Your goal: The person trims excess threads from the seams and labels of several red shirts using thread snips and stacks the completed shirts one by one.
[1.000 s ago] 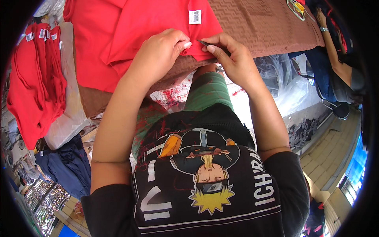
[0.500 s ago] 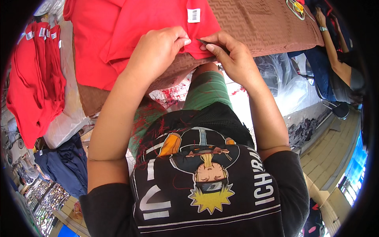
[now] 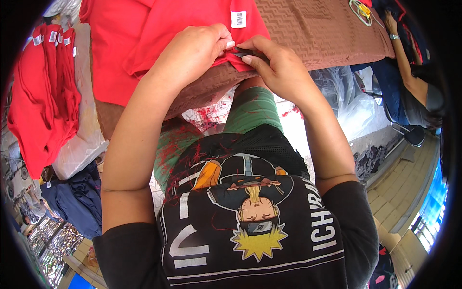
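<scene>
A red garment [image 3: 178, 17] lies over the near part of a table covered in brown cloth [image 3: 327, 31], a white label [image 3: 238, 19] near its right edge. At the garment's near edge my left hand [image 3: 199, 50] is closed, thumb and finger pinching the red fabric. Close beside it, my right hand [image 3: 281, 60] grips a small pair of dark thread snips [image 3: 255, 54]. Their two blades stand apart and point left at the cloth by my left fingertips. Part of the snips is hidden in my right palm.
More red garments [image 3: 45, 101] with white labels hang at the left, above dark blue folded cloth [image 3: 77, 200]. Red thread bits lie on my lap and the floor. A yellow-white cord [image 3: 360, 12] sits at the table's far right. Another person's arm [image 3: 403, 58] is beyond it.
The snips' blades have come apart and show as two points. Both hands have shifted slightly up and closer together at the garment's edge.
</scene>
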`<state>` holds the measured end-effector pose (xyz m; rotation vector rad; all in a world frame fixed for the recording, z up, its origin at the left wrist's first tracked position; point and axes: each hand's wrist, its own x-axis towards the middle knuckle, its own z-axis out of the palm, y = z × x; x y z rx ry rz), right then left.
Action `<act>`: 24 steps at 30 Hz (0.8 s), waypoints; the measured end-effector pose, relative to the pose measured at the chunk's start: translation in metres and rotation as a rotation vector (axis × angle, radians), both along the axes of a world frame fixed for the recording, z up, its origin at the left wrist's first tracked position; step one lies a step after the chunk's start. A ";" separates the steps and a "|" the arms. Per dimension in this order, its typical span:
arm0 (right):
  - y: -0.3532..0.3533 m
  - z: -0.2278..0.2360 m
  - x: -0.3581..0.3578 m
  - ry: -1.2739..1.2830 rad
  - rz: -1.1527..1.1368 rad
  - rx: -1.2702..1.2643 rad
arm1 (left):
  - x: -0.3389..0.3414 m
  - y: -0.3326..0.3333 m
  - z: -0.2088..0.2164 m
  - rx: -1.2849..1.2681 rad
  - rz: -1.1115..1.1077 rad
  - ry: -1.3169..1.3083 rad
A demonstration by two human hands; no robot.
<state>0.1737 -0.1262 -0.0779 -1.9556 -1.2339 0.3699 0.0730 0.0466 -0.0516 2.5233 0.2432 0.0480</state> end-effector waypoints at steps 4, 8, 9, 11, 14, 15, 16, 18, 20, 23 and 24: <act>0.003 0.009 0.001 -0.225 0.033 -0.125 | -0.010 0.006 -0.004 0.007 -0.165 -0.168; -0.012 0.023 0.007 -0.228 -0.062 -0.026 | -0.050 0.018 0.038 -0.028 -0.314 0.083; -0.016 0.031 0.008 -0.163 -0.077 -0.045 | -0.053 0.017 0.042 -0.043 -0.220 0.139; -0.015 0.027 0.010 -0.115 -0.087 0.022 | -0.053 0.015 0.045 -0.073 -0.034 0.251; -0.006 0.018 0.004 -0.040 -0.059 0.168 | -0.044 -0.007 0.011 -0.075 0.170 -0.109; -0.002 0.012 0.000 -0.012 -0.051 0.219 | -0.039 -0.013 -0.004 0.018 0.186 -0.203; 0.000 0.008 -0.005 0.019 -0.054 0.204 | -0.036 -0.020 -0.014 0.035 0.210 -0.217; 0.003 -0.002 -0.012 0.084 -0.060 0.175 | -0.033 -0.031 -0.027 0.069 0.260 -0.244; 0.001 -0.006 -0.012 0.040 -0.056 0.160 | -0.034 -0.031 -0.030 -0.001 0.271 -0.226; -0.003 -0.005 -0.010 0.006 -0.016 0.138 | -0.040 -0.024 -0.027 -0.200 0.280 -0.180; -0.004 -0.005 -0.009 -0.015 0.006 0.141 | -0.042 -0.020 -0.026 -0.279 0.278 -0.171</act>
